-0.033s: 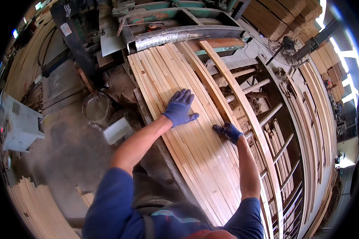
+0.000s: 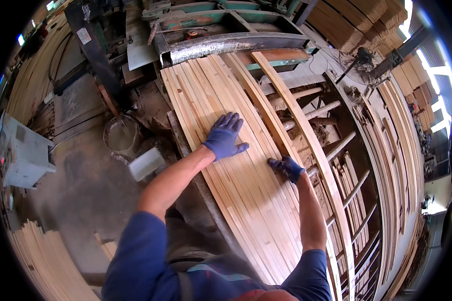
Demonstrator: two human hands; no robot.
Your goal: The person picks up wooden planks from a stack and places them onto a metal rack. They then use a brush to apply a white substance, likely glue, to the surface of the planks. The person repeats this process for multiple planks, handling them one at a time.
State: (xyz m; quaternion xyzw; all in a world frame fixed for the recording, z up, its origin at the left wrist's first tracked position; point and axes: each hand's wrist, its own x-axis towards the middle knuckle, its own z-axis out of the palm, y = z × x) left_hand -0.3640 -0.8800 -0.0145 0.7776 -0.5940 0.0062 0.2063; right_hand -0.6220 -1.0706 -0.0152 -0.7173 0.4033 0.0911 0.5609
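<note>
Hardly anything has moved since the earlier frame; both hands keep their places. The left hand point(image 2: 226, 136) lies flat, palm down and fingers spread, on the strips point(image 2: 241, 200), gripping nothing. The right hand point(image 2: 287, 168) is partly curled at their right side; whether it grips one cannot be told. The strips lie side by side, running from near to far. Right of them are a long board point(image 2: 301, 120) and rollers point(image 2: 340, 145); left, a bucket point(image 2: 121, 138); at the far end, a steel frame point(image 2: 236, 44).
</note>
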